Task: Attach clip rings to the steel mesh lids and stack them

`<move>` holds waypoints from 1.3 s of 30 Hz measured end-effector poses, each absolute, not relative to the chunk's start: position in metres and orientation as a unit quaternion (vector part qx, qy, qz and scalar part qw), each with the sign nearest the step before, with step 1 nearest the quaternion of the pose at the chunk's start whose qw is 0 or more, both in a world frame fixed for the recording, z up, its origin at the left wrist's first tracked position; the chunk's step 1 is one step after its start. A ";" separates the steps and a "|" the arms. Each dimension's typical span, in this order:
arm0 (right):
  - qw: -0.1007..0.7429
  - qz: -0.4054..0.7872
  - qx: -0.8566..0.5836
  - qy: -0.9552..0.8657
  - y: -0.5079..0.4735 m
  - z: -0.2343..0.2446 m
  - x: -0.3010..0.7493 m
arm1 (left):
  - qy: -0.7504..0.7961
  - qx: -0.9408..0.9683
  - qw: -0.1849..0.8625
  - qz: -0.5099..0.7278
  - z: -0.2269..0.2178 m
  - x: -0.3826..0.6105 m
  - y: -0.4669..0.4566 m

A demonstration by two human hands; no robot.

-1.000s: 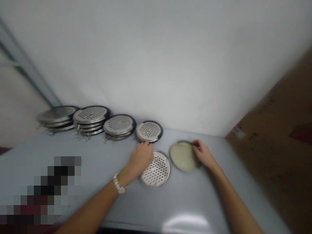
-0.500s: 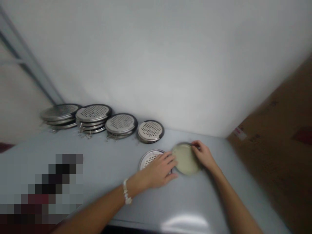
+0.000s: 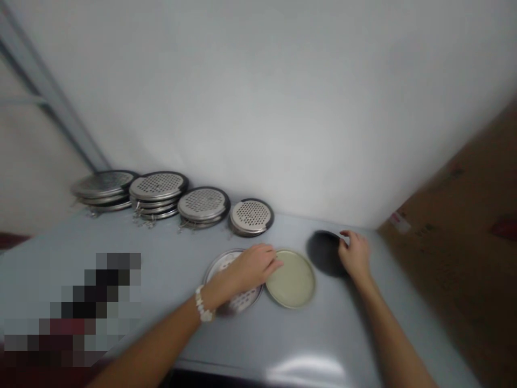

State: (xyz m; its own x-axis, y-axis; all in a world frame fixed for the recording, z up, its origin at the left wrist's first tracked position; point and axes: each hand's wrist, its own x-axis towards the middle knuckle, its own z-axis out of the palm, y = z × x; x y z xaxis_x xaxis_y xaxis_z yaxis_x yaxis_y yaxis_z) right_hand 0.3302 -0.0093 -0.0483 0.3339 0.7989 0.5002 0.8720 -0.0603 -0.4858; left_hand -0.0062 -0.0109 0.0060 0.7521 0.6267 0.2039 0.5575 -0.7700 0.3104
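Observation:
My left hand (image 3: 256,265) is closed at the upper left rim of a pale yellow-green round disc (image 3: 291,281), with the thumb and fingertips together there. Under that hand and wrist lies a round metal plate with punched holes (image 3: 246,300), partly covered. My right hand (image 3: 356,253) grips the right edge of a black round disc (image 3: 326,253), thumb on the near face and fingers behind the rim. The black disc is slightly blurred and apart from the pale one.
Along the wall stand stacks of perforated round metal plates with black rims: a far-left stack (image 3: 103,186), a taller one (image 3: 158,186), a third (image 3: 203,205) and a low one (image 3: 251,215). A brown cardboard surface (image 3: 456,215) borders the grey table (image 3: 242,350) on the right.
The black disc has come apart from the pale disc and moved right with my right hand. The pale disc and the perforated plate have shifted left and nearer; my left hand has closed.

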 end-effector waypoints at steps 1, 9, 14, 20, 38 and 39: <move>0.373 -0.068 -0.718 -0.584 -0.011 -0.045 0.323 | 0.322 0.923 0.140 0.156 0.011 -0.011 -0.008; 0.250 0.050 -0.543 -0.800 -0.041 -0.024 0.238 | 0.382 0.882 0.276 0.019 0.039 -0.064 0.016; 0.178 0.042 -0.550 -0.815 -0.050 -0.024 0.218 | 0.377 0.889 0.258 0.017 0.029 -0.073 0.020; 0.165 0.008 -0.571 -0.804 -0.051 -0.026 0.216 | 0.375 0.870 0.320 0.027 0.038 -0.086 0.031; 0.377 0.113 -0.554 -0.733 -0.053 -0.022 0.208 | 0.396 0.674 0.538 0.315 0.048 -0.070 0.031; 0.402 0.149 -0.551 -0.716 -0.053 -0.020 0.207 | 0.393 0.662 0.554 0.316 0.045 -0.065 0.030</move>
State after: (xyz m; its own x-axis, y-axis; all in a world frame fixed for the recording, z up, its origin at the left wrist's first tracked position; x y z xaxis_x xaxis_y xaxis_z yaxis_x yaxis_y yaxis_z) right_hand 0.2074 -0.0528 -0.0203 -0.0686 0.9090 0.4110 0.6684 0.3477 -0.6575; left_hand -0.0654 0.0297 0.0447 0.4912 0.8709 -0.0159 0.1699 -0.0779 0.9824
